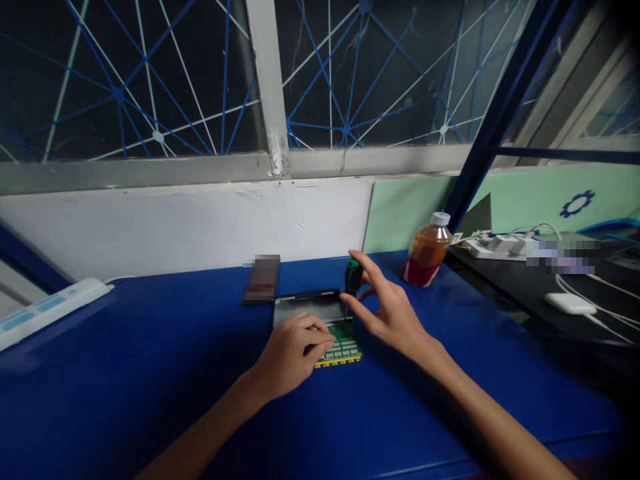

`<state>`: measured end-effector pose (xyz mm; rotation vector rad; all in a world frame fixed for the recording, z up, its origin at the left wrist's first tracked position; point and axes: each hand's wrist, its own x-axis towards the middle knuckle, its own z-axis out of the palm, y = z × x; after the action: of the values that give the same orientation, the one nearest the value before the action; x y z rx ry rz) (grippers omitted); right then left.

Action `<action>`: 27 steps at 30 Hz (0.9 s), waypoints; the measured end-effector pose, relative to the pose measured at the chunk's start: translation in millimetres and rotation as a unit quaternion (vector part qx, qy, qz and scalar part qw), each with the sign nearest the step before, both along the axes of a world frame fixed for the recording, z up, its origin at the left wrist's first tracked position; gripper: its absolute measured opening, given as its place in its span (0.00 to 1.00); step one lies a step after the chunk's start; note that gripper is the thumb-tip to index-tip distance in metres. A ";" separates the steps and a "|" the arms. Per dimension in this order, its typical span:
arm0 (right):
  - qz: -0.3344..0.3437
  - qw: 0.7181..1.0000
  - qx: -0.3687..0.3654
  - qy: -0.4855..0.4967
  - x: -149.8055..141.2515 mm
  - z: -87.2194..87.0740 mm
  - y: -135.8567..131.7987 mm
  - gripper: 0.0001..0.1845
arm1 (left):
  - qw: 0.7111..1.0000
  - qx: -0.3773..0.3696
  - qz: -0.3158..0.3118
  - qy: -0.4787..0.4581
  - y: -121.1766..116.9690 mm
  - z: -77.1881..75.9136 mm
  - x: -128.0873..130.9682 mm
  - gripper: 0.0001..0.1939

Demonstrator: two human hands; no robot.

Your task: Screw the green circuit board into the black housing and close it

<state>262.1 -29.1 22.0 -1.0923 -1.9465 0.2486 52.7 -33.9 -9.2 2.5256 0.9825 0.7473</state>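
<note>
A screwdriver [353, 275] with a green and black handle stands nearly upright in my right hand [393, 310], gripped between thumb and fingers. Its thin shaft points down at the far right part of a green circuit board [345, 337]. Rows of pale rectangular parts and a yellow strip run along the board's near side. My left hand [295, 347] lies over the board's left part, fingers curled and pressed together on it; the fingertips sit close to the shaft. Behind the board, touching or nearly so, is a dark-framed panel [307, 307] with a grey face, partly covered by my left hand.
A dark flat object, partly blurred out, [263, 280] lies behind on the blue table [150, 400]. The bottle of reddish drink [429, 250] stands back right. A white power strip [55, 310] is at left. Cables and a white adapter [570, 304] lie on the black surface at right.
</note>
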 end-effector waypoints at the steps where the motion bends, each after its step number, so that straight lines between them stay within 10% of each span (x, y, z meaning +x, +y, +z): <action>1: -0.004 1.000 0.003 -0.002 -0.3 0.2 -0.1 0.35 | 1.000 0.000 -0.001 0.001 0.2 0.0 0.1 0.09; 27: 0.000 1.000 -0.004 -0.007 -0.4 2.4 -3.0 0.33 | 1.000 -0.003 -0.001 0.001 0.4 1.8 -1.0 0.09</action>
<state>261.7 -32.1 24.4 -1.1014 -1.9588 0.2496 51.7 -33.5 -7.4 2.5225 0.9810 0.7394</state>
